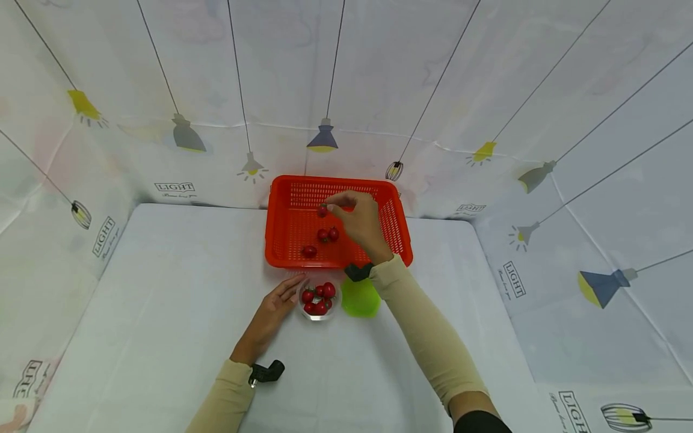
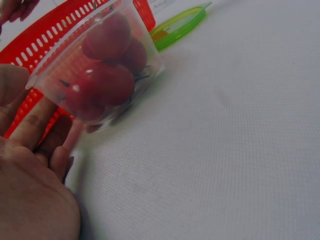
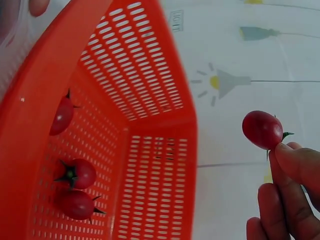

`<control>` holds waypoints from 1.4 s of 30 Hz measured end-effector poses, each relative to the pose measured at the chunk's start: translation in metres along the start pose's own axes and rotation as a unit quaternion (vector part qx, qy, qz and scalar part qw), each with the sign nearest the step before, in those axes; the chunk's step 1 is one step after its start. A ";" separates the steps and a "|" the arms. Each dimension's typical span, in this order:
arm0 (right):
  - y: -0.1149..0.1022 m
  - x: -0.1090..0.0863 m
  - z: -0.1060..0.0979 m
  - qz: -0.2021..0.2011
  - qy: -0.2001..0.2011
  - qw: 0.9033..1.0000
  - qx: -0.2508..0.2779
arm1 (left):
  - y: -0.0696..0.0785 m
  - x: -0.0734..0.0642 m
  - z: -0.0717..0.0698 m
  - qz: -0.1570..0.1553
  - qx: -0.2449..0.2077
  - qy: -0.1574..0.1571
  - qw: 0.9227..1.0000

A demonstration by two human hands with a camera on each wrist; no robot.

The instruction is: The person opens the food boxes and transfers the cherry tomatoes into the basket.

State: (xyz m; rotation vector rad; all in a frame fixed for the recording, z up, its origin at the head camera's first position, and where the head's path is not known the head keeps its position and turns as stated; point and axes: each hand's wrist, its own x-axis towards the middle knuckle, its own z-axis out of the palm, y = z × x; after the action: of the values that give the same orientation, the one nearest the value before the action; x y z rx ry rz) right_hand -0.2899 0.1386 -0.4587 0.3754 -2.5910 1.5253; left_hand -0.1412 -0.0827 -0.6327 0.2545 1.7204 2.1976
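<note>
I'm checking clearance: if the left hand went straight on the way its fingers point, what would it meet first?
Probably the near wall of the red basket: the left hand points toward it, with the clear tub alongside. Height is hard to judge.

A white tabletop (image 1: 178,288) is bordered at the far, left and right sides by pale sheeting (image 1: 379,66) printed with hanging lamps (image 1: 323,138) and "LIGHT" lettering (image 1: 174,187).

Room over basket's (image 1: 292,222) left side, right hand (image 1: 358,221) across its middle, left hand (image 1: 273,310) beside tub (image 1: 319,317)
</note>
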 end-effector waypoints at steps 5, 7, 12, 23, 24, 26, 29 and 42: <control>0.010 0.011 0.009 -0.003 -0.028 0.999 -0.032 | 0.001 0.000 0.000 -0.002 -0.006 0.000 1.000; 0.014 0.015 0.011 0.002 -0.047 0.998 -0.036 | 0.001 0.000 0.000 -0.002 -0.006 0.000 1.000; 0.024 0.023 0.015 0.013 -0.095 0.994 -0.057 | 0.001 0.000 -0.001 -0.002 -0.006 0.000 1.000; 0.042 0.040 0.021 0.028 -0.152 0.985 -0.077 | 0.002 0.000 0.000 0.001 -0.004 -0.005 1.000; 0.043 0.042 0.022 0.029 -0.158 0.984 -0.082 | 0.001 0.000 0.000 0.000 -0.004 -0.006 1.000; 0.047 0.046 0.023 0.029 -0.169 0.981 -0.094 | 0.000 0.000 0.000 -0.005 -0.004 -0.003 1.000; 0.051 0.053 0.026 0.034 -0.187 0.976 -0.101 | 0.000 0.001 -0.001 -0.008 -0.005 0.001 1.000; 0.062 0.067 0.034 0.047 -0.248 0.960 -0.117 | 0.000 -0.001 0.000 0.002 -0.007 -0.005 1.000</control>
State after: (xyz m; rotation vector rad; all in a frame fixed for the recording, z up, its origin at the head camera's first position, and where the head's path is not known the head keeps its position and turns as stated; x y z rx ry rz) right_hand -0.3700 0.1268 -0.5127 0.6939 -3.1702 1.2523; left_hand -0.1404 -0.0831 -0.6327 0.2648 1.6988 2.2069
